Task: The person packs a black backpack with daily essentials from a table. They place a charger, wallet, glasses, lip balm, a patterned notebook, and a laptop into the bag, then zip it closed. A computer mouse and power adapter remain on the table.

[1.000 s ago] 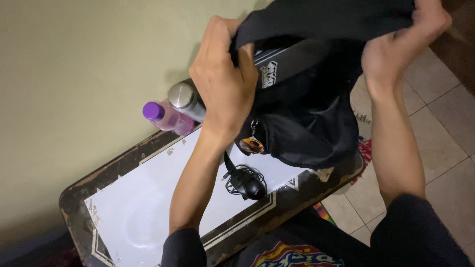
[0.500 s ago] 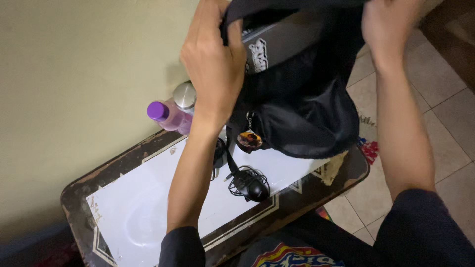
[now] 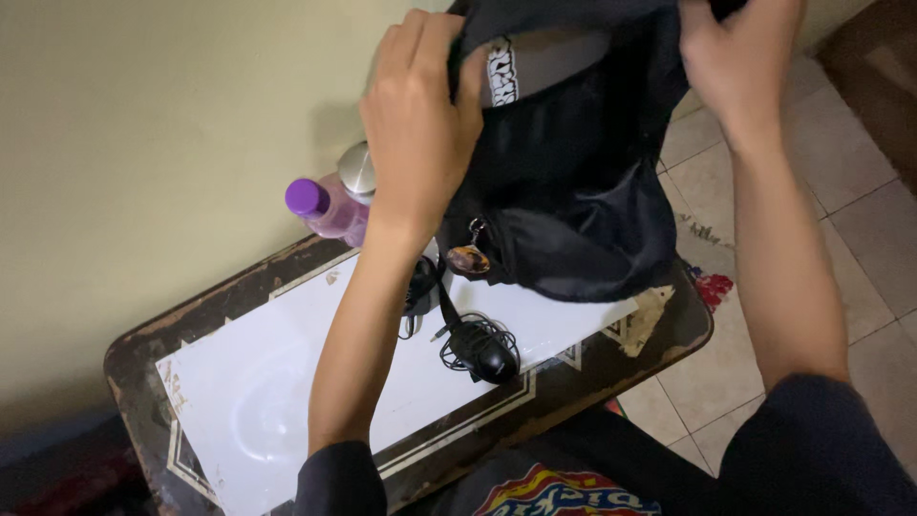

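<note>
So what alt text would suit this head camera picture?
Two bare hands, left hand and right hand, hold open a black backpack above a worn table; a black mouse and purple-capped bottle sit below.

Bag [image 3: 573, 182] lifted higher, its bottom now barely on the table [image 3: 669, 334]. Both hands [image 3: 420, 124] [image 3: 735, 48] rose with it.

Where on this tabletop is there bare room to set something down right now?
The white tabletop is bare on its near-left half, left of the left forearm. It is crowded by the wall: purple-capped bottle, steel bottle, black bag in both hands, left hand, right hand, and the corded mouse.
</note>
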